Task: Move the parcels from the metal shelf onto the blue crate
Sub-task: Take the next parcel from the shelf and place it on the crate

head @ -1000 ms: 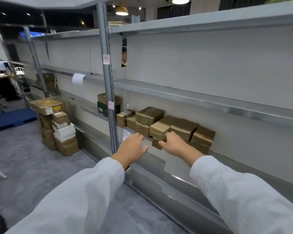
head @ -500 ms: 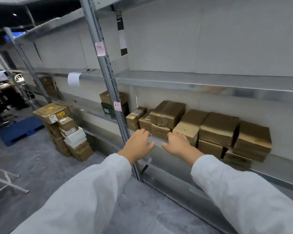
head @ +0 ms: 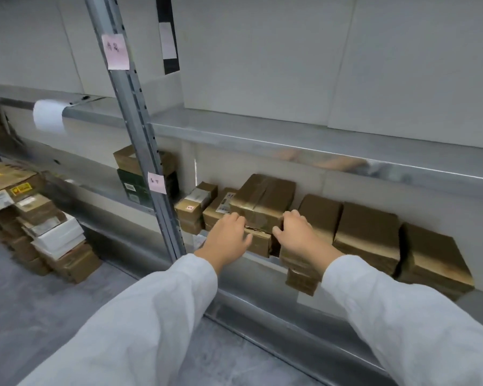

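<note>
Brown taped parcels line the lower metal shelf (head: 265,274). In the middle, a large parcel (head: 265,195) lies on top of a smaller one (head: 260,242). My left hand (head: 229,236) is at the left side of this pair, thumb on the lower parcel's front. On the right side, my right hand (head: 297,235) curls its fingers round the top parcel's right edge. More parcels (head: 368,232) sit to the right and small ones (head: 193,207) to the left. The blue crate is out of view.
A steel upright (head: 140,129) with pink labels stands just left of my hands. Behind it sit a brown and a green box (head: 131,185). A pile of parcels (head: 39,224) stands on the grey floor at left. The upper shelf (head: 290,140) overhangs the parcels.
I have come closer to the shelf. Both hands moved forward from the shelf's front edge onto the two sides of the stacked middle parcels.
</note>
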### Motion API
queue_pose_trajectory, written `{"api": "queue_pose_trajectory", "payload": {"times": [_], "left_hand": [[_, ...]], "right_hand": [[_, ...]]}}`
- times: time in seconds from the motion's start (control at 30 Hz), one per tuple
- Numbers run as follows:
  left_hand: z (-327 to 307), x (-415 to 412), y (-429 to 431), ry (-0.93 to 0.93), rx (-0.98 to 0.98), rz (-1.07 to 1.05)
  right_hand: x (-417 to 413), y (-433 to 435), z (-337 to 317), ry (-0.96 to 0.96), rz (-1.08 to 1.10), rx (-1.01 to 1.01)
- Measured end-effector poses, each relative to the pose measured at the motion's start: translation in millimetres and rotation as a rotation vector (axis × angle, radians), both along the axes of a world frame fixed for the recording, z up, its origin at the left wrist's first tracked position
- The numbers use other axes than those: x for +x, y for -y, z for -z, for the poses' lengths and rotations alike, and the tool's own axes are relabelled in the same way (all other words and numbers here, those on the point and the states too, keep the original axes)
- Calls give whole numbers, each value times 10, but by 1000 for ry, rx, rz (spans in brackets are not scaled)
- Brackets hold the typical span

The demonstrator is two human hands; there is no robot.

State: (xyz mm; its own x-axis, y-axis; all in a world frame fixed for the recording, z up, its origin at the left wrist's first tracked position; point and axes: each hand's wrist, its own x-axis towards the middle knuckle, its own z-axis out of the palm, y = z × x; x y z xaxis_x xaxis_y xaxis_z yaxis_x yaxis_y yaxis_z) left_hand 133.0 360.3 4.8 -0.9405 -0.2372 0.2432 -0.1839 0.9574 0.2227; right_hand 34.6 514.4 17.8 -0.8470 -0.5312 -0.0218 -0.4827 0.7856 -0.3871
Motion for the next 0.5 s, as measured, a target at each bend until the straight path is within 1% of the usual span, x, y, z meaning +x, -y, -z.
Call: {"api": "queue_pose_trajectory", "payload": {"times": [0.17, 0.3, 0.37, 0.43, 0.5], "left_hand": [[-70, -609, 646, 42, -38, 119], [-141, -1074, 1043, 75, -36, 161], [-82, -1268, 1169, 102, -11, 166], [0, -1390, 1228, 148, 67, 148], [120, -1534, 1314, 217, 218, 138]], "right_hand": [[-467, 321, 22, -3, 76, 59], [-837, 583, 28, 79, 196, 9], [-977, 708, 73, 126, 226, 34], [-1077, 803, 138, 192, 235, 79], [-1195, 945, 213, 224, 312, 94]]}}
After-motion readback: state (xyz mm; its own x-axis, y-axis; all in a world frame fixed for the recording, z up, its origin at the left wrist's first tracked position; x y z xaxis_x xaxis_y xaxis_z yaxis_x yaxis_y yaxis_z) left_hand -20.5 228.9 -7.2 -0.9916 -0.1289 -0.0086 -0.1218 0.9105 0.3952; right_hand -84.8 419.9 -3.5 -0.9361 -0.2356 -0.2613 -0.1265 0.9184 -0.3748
